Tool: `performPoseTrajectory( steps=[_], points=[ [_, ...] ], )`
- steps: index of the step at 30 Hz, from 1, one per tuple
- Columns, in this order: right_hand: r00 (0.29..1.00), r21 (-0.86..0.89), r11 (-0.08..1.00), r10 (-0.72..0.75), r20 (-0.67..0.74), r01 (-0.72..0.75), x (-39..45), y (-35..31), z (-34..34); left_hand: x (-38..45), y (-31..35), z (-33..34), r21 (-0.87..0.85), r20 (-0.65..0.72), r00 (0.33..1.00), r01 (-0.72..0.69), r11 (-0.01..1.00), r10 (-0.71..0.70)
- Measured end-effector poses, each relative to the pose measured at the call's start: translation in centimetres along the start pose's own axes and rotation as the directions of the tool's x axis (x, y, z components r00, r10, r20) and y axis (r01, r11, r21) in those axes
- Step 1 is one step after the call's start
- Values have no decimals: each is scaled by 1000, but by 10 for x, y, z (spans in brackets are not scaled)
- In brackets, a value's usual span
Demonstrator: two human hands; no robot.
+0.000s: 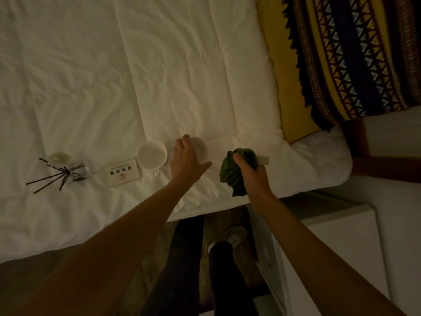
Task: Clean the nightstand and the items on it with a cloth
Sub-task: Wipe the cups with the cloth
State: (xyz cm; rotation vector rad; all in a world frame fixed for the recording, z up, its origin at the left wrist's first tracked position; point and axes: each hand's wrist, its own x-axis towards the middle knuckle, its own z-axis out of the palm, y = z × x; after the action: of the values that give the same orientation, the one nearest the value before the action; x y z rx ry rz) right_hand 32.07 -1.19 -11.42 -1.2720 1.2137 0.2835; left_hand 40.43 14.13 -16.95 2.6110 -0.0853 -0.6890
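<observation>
Two cups are sitting on the bed (114, 76); my left hand (185, 159) is spreading over one cup (200, 148), my right hand (251, 173) clutching the cloth (232, 172) for wiping.

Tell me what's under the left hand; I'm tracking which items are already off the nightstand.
Under the left hand a round white cup or saucer rests on the white bedsheet. The hand covers its near side, so a handle cannot be seen.
</observation>
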Motion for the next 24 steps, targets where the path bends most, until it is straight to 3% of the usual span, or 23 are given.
performPoseTrajectory(
  steps=[7,12,15,18,20,24],
  points=[
    [1000,28,1000,-14,9,14,-10,-20,10,-12,-10,-27,29,61,991,-117,993,115],
    [999,25,1000,-8,36,7,-19,-28,12,-13,-37,-61,65,-40,961,-271,960,273],
    [999,40,999,-17,47,15,-21,-24,12,-8,-62,-69,132,-45,983,-173,976,181],
    [998,50,999,-21,51,19,-24,-16,12,-5,-81,-65,206,53,999,-2,979,-9],
    [998,44,999,-23,54,20,-26,-11,10,-2,-86,-64,105,98,991,86,991,-96],
    [999,11,1000,-25,48,25,-39,-6,4,2,-85,-74,-9,55,991,121,993,-120]
  ],
)
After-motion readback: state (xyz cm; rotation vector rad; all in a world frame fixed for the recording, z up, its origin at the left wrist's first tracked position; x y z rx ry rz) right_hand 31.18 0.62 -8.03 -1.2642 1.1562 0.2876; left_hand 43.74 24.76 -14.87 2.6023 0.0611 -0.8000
